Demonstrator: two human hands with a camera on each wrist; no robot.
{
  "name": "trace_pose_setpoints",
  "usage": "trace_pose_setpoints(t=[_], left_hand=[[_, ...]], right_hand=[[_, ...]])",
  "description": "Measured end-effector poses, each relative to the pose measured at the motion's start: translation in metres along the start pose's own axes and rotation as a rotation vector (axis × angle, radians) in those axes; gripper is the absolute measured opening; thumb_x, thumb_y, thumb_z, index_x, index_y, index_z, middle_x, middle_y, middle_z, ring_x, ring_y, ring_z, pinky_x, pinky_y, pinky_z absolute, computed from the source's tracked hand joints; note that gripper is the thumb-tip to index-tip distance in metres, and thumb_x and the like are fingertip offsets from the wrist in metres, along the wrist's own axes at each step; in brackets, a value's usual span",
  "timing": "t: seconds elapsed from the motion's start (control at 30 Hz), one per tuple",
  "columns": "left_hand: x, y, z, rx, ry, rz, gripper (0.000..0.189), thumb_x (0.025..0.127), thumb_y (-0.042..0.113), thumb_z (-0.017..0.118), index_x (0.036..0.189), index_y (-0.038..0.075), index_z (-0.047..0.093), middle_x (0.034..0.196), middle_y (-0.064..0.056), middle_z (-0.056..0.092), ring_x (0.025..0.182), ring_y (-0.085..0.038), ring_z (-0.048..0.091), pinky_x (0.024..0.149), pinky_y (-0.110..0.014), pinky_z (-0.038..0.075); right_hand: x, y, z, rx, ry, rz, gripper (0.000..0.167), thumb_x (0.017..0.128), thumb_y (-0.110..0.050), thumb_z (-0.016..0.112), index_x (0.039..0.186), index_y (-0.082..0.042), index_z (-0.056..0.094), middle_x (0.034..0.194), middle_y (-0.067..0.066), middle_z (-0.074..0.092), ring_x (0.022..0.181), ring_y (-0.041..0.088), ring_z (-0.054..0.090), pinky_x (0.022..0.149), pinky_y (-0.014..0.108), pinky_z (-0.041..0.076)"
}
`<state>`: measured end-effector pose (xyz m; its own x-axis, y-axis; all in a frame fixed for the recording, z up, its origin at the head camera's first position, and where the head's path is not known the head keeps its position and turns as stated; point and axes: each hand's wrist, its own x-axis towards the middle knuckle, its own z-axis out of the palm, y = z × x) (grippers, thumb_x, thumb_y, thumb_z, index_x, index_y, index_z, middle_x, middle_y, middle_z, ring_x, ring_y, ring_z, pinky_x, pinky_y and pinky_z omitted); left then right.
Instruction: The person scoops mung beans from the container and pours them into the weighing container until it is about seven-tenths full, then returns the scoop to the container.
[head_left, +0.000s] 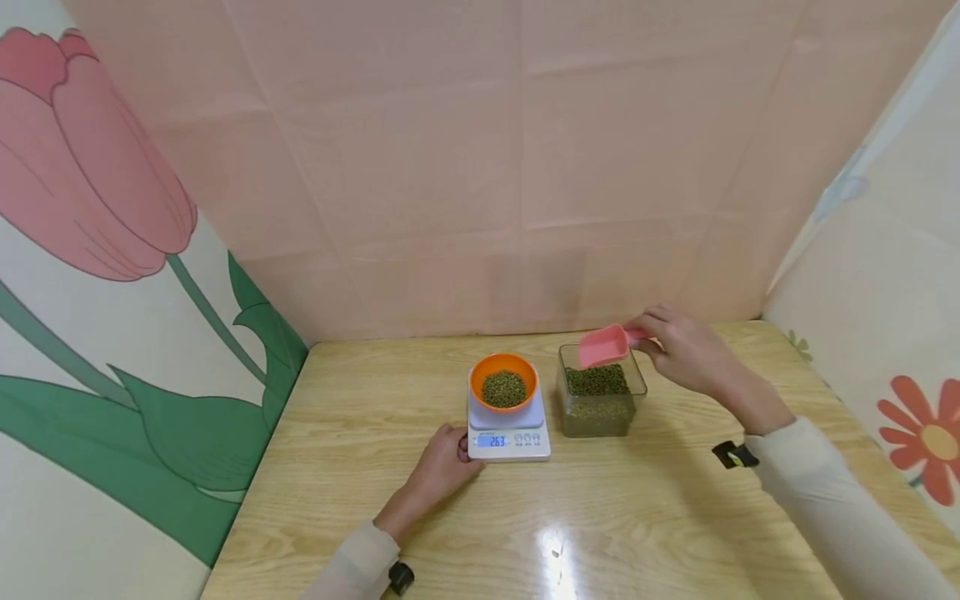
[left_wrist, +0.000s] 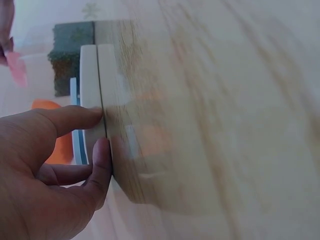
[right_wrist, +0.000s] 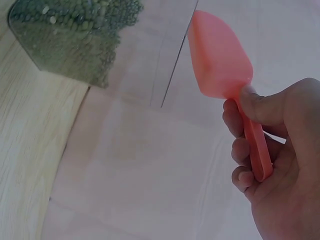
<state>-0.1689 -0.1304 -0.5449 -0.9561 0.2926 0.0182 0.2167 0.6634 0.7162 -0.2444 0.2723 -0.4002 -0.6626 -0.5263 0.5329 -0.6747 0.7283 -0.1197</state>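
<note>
On the wooden table stands a white kitchen scale (head_left: pixel 508 451), its lit display seeming to read 263. An orange bowl (head_left: pixel 528 379) with green mung beans (head_left: pixel 504 389) in it sits on the scale. My left hand (head_left: pixel 442 464) holds the scale at its front left corner, thumb and fingers against its edge (left_wrist: pixel 91 70). To the right of the scale is a clear plastic container (head_left: pixel 597 425), partly filled with mung beans (right_wrist: pixel 75 37). Above that container my right hand (head_left: pixel 678 350) grips a pink scoop (right_wrist: pixel 220 55) by its handle; no beans show in the scoop.
The wooden table (head_left: pixel 352 467) meets a pink-covered wall (head_left: pixel 420 208) just behind the container. Side walls with painted flowers stand left and right. A bright reflection lies on the tabletop near the front.
</note>
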Motion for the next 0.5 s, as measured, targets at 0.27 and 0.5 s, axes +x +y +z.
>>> trace_pose_setpoints(t=[0.27, 0.5], left_hand=[[0.0003, 0.0006, 0.0000, 0.001, -0.007, -0.013, 0.036, 0.090, 0.014, 0.083, 0.122, 0.002, 0.072, 0.095, -0.005, 0.056, 0.089, -0.015, 0.045, 0.067, -0.020, 0.040], [-0.0004, 0.0008, -0.0005, -0.010, -0.007, -0.017, 0.037, 0.090, 0.014, 0.083, 0.123, 0.002, 0.072, 0.097, -0.005, 0.056, 0.089, -0.015, 0.045, 0.068, -0.020, 0.041]], right_hand=[[-0.0033, 0.0045, -0.0053, -0.010, -0.019, 0.007, 0.023, 0.086, 0.001, 0.083, 0.107, -0.003, 0.077, 0.100, 0.009, 0.074, 0.093, 0.030, 0.070, 0.081, 0.052, 0.058], [-0.0047, 0.0048, -0.0081, -0.045, -0.040, -0.010, 0.020, 0.085, 0.001, 0.084, 0.104, -0.002, 0.079, 0.096, 0.009, 0.072, 0.087, 0.026, 0.067, 0.075, 0.048, 0.057]])
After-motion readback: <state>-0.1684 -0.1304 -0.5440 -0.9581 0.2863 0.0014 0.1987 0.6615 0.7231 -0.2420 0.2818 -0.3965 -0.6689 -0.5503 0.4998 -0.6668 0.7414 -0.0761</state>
